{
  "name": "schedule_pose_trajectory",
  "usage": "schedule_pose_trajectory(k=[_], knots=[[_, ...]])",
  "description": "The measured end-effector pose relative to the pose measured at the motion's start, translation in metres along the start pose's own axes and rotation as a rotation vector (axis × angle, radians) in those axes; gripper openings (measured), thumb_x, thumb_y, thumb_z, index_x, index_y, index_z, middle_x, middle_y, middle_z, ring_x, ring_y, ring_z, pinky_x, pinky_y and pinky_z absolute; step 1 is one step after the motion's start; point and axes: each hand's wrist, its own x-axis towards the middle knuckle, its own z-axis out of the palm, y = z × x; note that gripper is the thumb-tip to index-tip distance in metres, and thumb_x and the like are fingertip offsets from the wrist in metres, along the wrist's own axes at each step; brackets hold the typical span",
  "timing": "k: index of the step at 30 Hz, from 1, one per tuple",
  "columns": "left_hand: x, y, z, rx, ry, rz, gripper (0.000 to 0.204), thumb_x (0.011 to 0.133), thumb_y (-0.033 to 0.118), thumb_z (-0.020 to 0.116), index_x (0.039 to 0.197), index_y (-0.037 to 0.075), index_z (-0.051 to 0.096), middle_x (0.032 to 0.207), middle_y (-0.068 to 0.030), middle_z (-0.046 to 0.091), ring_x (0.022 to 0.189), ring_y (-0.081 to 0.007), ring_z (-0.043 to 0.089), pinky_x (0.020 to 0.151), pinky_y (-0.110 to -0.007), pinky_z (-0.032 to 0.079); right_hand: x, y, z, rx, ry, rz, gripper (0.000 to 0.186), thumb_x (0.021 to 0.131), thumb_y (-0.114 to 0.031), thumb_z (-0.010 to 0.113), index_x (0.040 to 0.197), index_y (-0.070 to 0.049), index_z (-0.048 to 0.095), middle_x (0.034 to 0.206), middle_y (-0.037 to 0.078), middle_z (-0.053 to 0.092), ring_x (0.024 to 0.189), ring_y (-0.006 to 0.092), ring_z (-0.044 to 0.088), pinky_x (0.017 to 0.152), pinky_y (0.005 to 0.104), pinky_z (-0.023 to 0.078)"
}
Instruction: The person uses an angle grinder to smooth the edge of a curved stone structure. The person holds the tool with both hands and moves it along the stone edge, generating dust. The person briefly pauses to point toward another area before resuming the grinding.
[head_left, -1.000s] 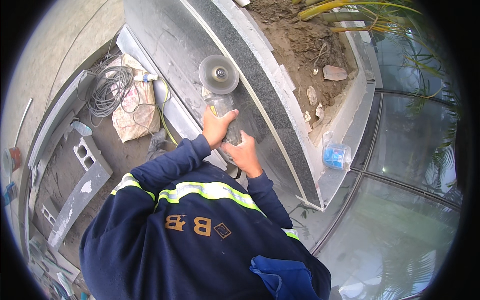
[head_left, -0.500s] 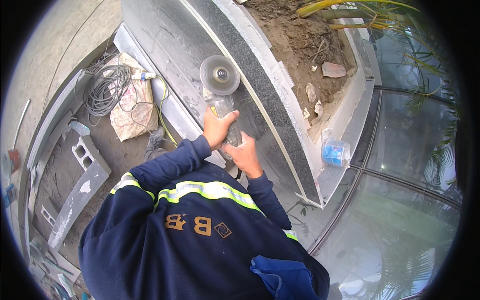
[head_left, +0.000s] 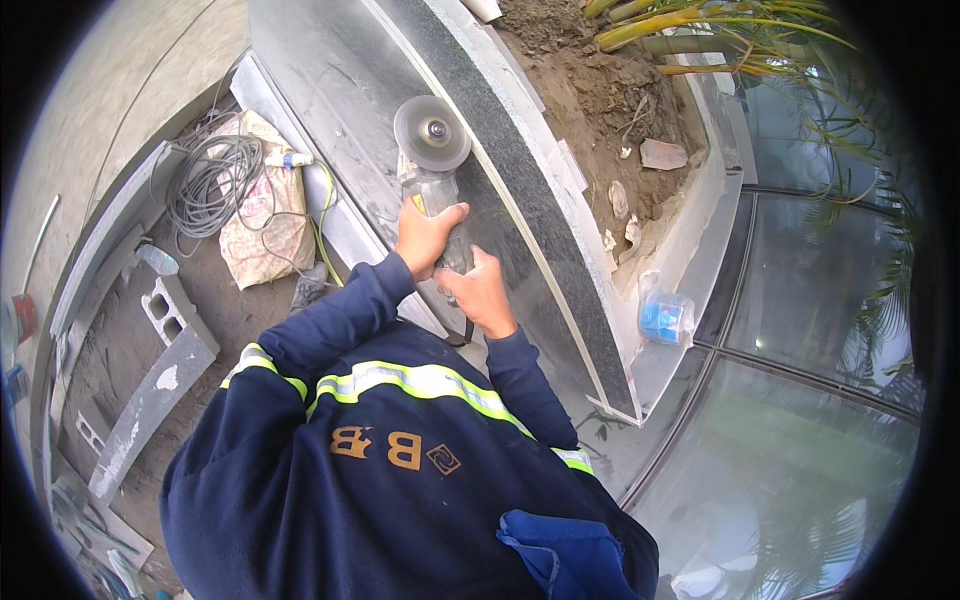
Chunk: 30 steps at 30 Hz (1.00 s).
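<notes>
My left hand (head_left: 425,235) is wrapped round the dust-coated body of an angle grinder (head_left: 428,188), and my right hand (head_left: 478,290) grips it lower down, toward its rear. The grinder's round disc (head_left: 425,145) lies over a polished grey stone surface (head_left: 345,95), beside a narrow cream strip (head_left: 540,265) and a speckled dark stone band (head_left: 568,260). Whether the disc touches the stone, or is spinning, I cannot tell.
Coiled cable (head_left: 205,185) lies over a stained sack (head_left: 265,240) on the left, near a hollow block (head_left: 172,310). Right are a soil bed (head_left: 600,120), palm fronds (head_left: 720,25), a plastic-wrapped blue object (head_left: 662,318) and glass panels (head_left: 800,290).
The grinder and both my hands have shifted a little up and to the left along the stone, still in the same grip.
</notes>
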Motion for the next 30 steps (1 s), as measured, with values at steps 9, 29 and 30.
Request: schedule_pose_trajectory(k=[9,29,30], knots=[[0.024,0.024,-0.001,0.028,0.047,0.019,0.045,0.085,0.011,0.082,0.120,-0.001,0.058,0.102,-0.0100,0.068,0.084,-0.0184,0.067,0.074,-0.037,0.057,0.032,-0.004,0.013,0.066,0.009,0.011,0.025,0.084,-0.010,0.079,0.097,0.007,0.067,0.082,0.008,0.073,0.070,0.0103,0.065,0.062,0.0294,0.051],[-0.005,-0.019,0.000,0.030,0.004,0.019,0.049,0.083,0.011,0.084,0.121,-0.005,0.057,0.104,-0.0139,0.070,0.088,-0.0208,0.069,0.077,-0.037,0.058,-0.009,0.025,-0.002,0.030,0.026,-0.012,0.023,0.084,-0.008,0.080,0.101,0.003,0.068,0.085,0.005,0.072,0.070,0.0094,0.067,0.063,0.0263,0.053],[-0.009,-0.020,0.000,0.039,-0.001,0.021,0.048,0.083,0.011,0.083,0.121,-0.005,0.057,0.104,-0.0137,0.070,0.088,-0.0207,0.069,0.077,-0.038,0.058,-0.013,0.024,-0.002,0.041,0.028,-0.015,0.023,0.084,-0.008,0.079,0.100,0.003,0.068,0.085,0.005,0.073,0.070,0.0092,0.067,0.063,0.0263,0.053]])
